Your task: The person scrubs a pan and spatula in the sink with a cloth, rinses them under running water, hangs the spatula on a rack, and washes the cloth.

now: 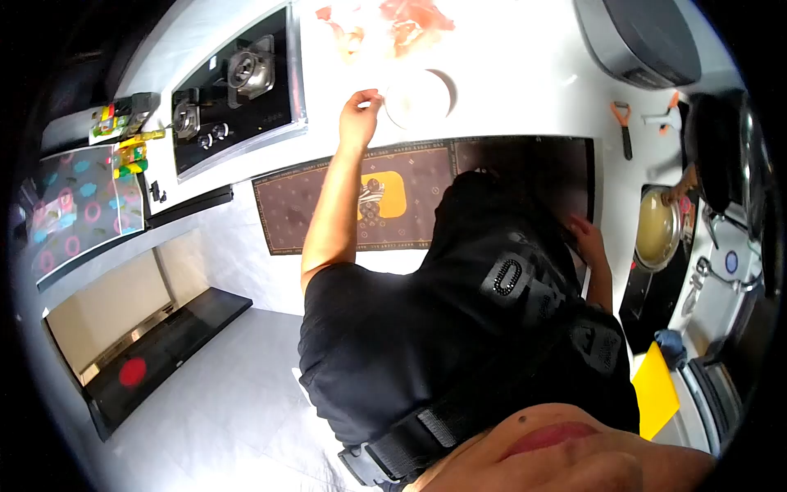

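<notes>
My left hand (361,119) reaches over the white counter, its thumb and fingers pinched together at the left rim of a round white bowl (416,99). Glare hides what, if anything, is between the fingertips. The bowl stands on the counter and its contents are washed out. Just beyond it lie reddish, raw-meat-looking pieces (414,25), blurred by bright light. Down at my right side, my right hand (589,239) hangs near the dark cabinet front with its fingers loosely apart. Nothing shows in it, though part of it is behind my black shirt.
A gas hob (238,90) is set into the counter on the left, with several bottles (131,156) beyond it. A grey appliance (643,41) stands at the back right. A peeler (623,129), a pan-like dish (658,230) and a yellow board (655,394) are along the right.
</notes>
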`<state>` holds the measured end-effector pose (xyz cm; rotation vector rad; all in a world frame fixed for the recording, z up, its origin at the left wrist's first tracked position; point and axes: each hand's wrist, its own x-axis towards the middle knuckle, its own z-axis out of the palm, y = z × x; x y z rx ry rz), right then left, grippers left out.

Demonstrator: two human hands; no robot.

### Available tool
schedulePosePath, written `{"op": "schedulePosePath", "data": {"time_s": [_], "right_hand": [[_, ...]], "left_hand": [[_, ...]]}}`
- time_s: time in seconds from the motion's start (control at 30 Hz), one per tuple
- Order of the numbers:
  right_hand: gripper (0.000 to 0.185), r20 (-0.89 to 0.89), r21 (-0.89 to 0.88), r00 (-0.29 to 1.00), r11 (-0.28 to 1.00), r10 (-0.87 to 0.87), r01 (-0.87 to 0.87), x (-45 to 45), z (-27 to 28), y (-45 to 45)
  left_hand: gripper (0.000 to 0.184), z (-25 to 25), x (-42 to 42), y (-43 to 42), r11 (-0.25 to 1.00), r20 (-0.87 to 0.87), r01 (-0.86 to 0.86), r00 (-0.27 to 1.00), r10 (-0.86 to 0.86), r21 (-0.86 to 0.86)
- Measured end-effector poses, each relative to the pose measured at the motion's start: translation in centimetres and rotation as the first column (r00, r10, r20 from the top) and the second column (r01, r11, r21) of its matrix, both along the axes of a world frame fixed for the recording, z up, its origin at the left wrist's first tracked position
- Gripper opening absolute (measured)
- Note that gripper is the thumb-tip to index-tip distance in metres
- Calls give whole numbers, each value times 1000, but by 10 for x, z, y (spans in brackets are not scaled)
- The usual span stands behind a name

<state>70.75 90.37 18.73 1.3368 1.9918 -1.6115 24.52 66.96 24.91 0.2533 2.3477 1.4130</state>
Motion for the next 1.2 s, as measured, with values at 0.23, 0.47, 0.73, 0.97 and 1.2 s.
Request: {"op": "schedulePosePath", "data": {"time_s": [0.23, 0.47, 0.73, 0.97, 1.2], "right_hand": [[41, -70, 48, 996, 998, 53, -50, -8, -29, 4], [37, -64, 139, 998, 990, -8, 17, -33, -5, 2], [31, 32, 151, 972, 963, -231, 224, -6, -7, -30], [28, -35, 235, 914, 885, -405, 402, 29, -52, -73], [20, -544, 18, 561, 660, -624, 751, 5, 63, -53]], "left_hand": [[27, 4, -1, 22, 998, 17, 24, 1000, -25, 50], [22, 10, 1, 72, 952, 29, 171, 982, -184, 255], [24, 31, 40, 163, 833, -36, 491, 866, -499, 255], [23, 34, 79, 219, 695, 0, 679, 715, -699, 235], [22, 32, 133, 258, 499, 17, 813, 519, -855, 300]]}}
